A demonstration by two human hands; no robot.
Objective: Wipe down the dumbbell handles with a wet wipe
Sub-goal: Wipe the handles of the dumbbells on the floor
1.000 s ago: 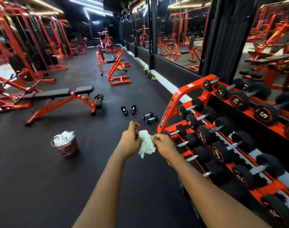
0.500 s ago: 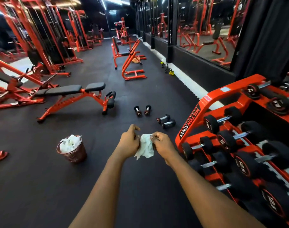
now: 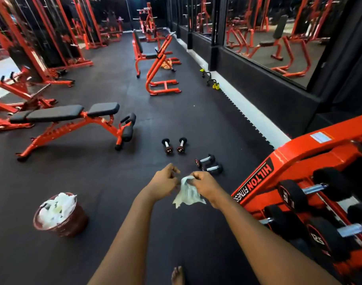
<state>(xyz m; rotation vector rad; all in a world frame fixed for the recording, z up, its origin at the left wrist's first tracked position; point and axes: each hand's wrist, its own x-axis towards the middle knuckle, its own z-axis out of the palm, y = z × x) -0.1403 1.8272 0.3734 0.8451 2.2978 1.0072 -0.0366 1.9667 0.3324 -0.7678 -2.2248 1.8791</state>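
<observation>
Fingers (image 3: 193, 177) of the right hand (image 3: 204, 185) pinch the top edge of a crumpled white wet wipe (image 3: 187, 195), which hangs slack below them over the black rubber floor (image 3: 114, 202). The left hand (image 3: 164, 182) sits just to the wipe's left with its fingers curled inward, and whether they touch the cloth cannot be told. Just beyond the right knuckles, down on the floor, lies the nearest pair of small black dumbbells with chrome handles (image 3: 209, 164) — their bars run roughly left to right, a little slanted, so a wrap from above would cross them squarely. The right hand is the nearer of the two to them. Close on the right, the orange steel rack (image 3: 295, 159) holds larger black rack dumbbells (image 3: 293, 195) whose handles point off to the far right. Farther out on the floor, a second small pair (image 3: 174, 146) lies with its bars running near to far. The likely next move is a reach down and forward with the wipe.
</observation>
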